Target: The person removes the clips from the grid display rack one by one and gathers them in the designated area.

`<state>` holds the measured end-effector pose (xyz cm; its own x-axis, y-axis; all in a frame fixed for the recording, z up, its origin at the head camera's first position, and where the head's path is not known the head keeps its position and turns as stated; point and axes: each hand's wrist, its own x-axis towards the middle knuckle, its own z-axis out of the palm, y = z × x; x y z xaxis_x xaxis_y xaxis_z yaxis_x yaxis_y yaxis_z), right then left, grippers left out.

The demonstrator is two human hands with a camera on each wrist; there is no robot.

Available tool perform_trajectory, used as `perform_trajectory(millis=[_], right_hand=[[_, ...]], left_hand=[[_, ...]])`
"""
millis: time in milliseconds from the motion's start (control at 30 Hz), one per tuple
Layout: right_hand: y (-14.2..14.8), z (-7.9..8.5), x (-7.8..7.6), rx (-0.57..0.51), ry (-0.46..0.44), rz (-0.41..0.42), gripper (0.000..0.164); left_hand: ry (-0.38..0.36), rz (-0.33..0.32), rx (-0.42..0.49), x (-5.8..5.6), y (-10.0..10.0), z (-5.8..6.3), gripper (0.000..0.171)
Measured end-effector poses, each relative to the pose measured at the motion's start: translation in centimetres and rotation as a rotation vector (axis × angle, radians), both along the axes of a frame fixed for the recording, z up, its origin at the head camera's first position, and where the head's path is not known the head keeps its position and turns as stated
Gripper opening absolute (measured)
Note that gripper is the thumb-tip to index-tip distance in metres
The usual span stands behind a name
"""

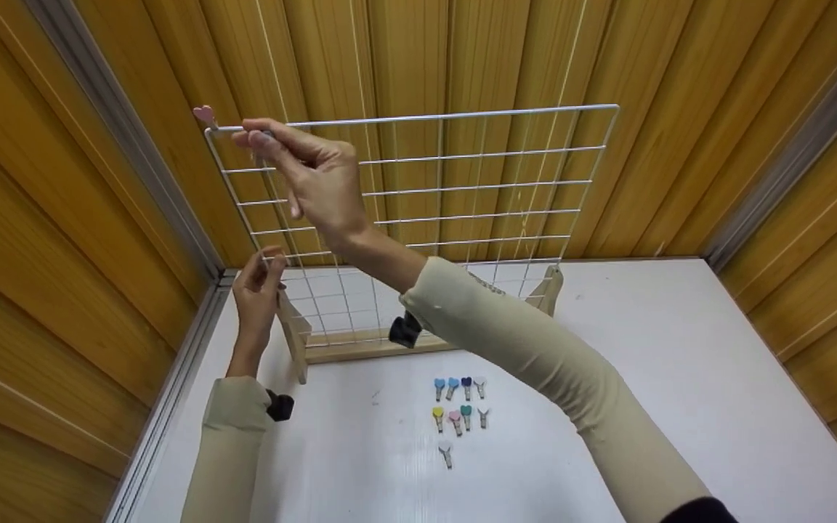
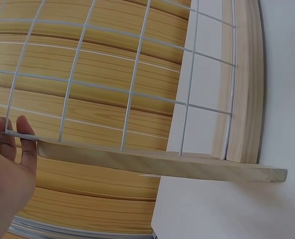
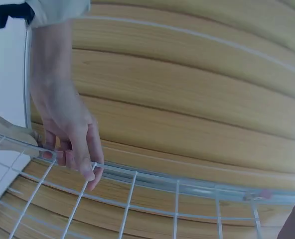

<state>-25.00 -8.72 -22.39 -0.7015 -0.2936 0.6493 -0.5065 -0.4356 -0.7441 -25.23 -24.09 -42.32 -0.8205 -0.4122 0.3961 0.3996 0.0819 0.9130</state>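
Observation:
A white wire grid [image 1: 440,157] stands upright in a wooden stand [image 1: 375,351]. My left hand [image 1: 255,283] grips the grid's left side wire, just above the wooden foot [image 2: 162,164]; in the left wrist view the thumb and fingers close round that wire. Higher up, my right hand [image 1: 328,185] is at the top bar near the left corner. Its thumb and forefinger pinch a small clip, mostly hidden by the fingers. Beside it, a pink heart clip [image 1: 204,115] sits on the top left corner. The right wrist view shows only the right hand's edge [image 3: 294,219].
Several heart-topped clips, including a yellow one [image 1: 438,415] and a dark blue one [image 1: 467,385], lie in rows on the white table [image 1: 346,443] in front of the stand. Wood-patterned panels [image 1: 753,167] rise behind the grid and on both sides.

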Motion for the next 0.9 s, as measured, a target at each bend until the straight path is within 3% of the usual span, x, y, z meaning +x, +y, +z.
perform_trajectory(millis=[133,267,433,600,767,900], right_hand=[[3.2,-1.1,1.0,0.053,0.029,0.002,0.026],[6.6,-3.3,1.1,0.104,0.006,-0.037,0.027],[9.2,-6.0,1.7,0.124,-0.076,-0.026,0.022],[11.0,-7.4,3.3,0.154,-0.132,0.050,0.011],[13.3,-8.6,3.9,0.181,-0.129,0.089,0.008],[14.9,-10.1,3.8,0.211,-0.108,0.094,0.004]], left_hand=[[0.023,-0.026,0.014,-1.3,-0.4,-0.9,0.020],[0.034,-0.051,0.028,-2.6,-0.6,-1.9,0.020],[0.011,-0.013,0.013,-2.0,-1.4,-2.3,0.023],[0.012,0.024,0.005,-1.2,-2.4,-2.0,0.021],[0.014,-0.011,0.017,-1.7,-2.2,-1.9,0.019],[-0.002,-0.001,0.010,-2.4,-1.9,-1.8,0.022]])
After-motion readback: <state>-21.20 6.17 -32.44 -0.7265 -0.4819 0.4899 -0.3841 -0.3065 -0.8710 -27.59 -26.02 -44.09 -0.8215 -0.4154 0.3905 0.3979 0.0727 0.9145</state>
